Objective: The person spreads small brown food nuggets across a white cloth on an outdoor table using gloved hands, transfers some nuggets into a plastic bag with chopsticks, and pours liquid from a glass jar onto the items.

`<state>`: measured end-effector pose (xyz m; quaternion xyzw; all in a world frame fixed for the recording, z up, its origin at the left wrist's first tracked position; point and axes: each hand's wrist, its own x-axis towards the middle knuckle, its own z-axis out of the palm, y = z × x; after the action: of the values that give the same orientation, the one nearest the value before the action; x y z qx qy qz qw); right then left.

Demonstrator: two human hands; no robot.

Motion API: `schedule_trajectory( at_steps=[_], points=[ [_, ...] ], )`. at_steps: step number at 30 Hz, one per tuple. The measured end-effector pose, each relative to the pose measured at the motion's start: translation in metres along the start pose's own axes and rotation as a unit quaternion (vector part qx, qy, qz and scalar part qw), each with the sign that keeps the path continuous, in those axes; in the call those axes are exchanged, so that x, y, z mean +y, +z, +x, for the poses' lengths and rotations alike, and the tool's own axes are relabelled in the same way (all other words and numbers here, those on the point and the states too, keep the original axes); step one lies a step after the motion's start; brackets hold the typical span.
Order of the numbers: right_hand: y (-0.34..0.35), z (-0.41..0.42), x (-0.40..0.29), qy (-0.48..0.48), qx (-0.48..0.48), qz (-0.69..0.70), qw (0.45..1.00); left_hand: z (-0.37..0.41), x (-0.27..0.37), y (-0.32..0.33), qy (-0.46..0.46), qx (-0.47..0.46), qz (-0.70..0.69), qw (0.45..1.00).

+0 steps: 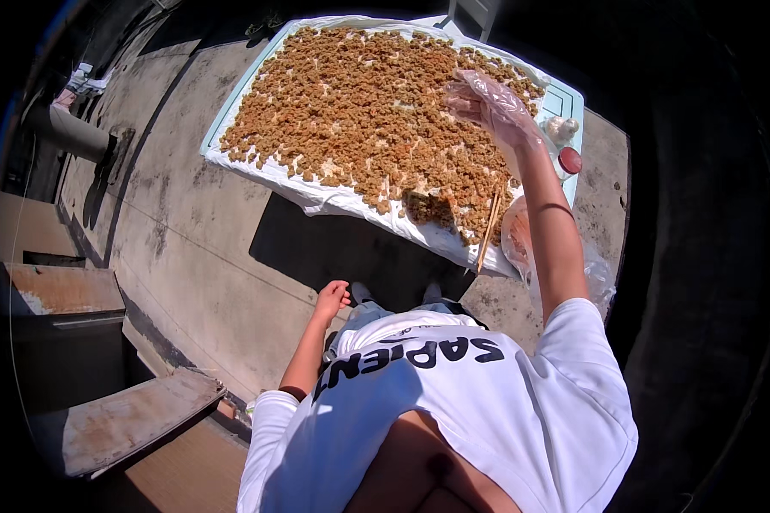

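Observation:
My right hand (489, 106), in a clear plastic glove, is over the right part of a wide layer of brown crumbly clumps (353, 96). Its fingers are extended, and nothing shows in its grasp; whether they touch the clumps is unclear. The layer lies on a white cloth (269, 172) spread over a pale blue tabletop (568, 102). Low at my side hangs my bare left hand (332, 298), fingers loosely bent and holding nothing visible. A pair of wooden chopsticks (489, 224) rests at the near right corner, on the clumps and cloth.
Right of the clumps stand a jar with a red lid (570, 160) and a whitish bundle (559, 129). A clear plastic bag (518, 234) with orange contents lies behind my right forearm. Concrete floor (186, 186) surrounds the table; worn slabs (141, 410) are at lower left.

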<state>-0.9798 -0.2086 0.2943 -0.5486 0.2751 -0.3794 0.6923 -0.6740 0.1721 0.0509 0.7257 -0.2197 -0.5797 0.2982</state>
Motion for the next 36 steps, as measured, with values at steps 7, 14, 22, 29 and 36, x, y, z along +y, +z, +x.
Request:
schedule_trajectory(
  at_steps=[7, 14, 22, 29, 36],
  points=[
    [0.010, -0.013, 0.064, 0.030, 0.123, -0.359, 0.925, -0.008, 0.021, 0.043, 0.052, -0.007, -0.024, 0.998],
    [0.017, -0.020, 0.044, 0.124, 0.020, -0.434, 0.892, -0.023, 0.073, 0.069, 0.092, -0.064, -0.020, 0.994],
    [0.010, -0.176, -0.099, -0.222, 0.304, -0.086, 0.922, -0.001, 0.142, 0.114, 0.332, -0.149, 0.158, 0.918],
    [-0.039, -0.395, -0.041, -0.159, 0.654, -0.248, 0.697, -0.028, 0.204, 0.194, 0.477, -0.311, 0.238, 0.787],
    [-0.029, -0.380, 0.048, 0.114, 0.551, -0.571, 0.598, -0.023, 0.236, 0.305, 0.642, -0.321, 0.375, 0.587]
  ],
)
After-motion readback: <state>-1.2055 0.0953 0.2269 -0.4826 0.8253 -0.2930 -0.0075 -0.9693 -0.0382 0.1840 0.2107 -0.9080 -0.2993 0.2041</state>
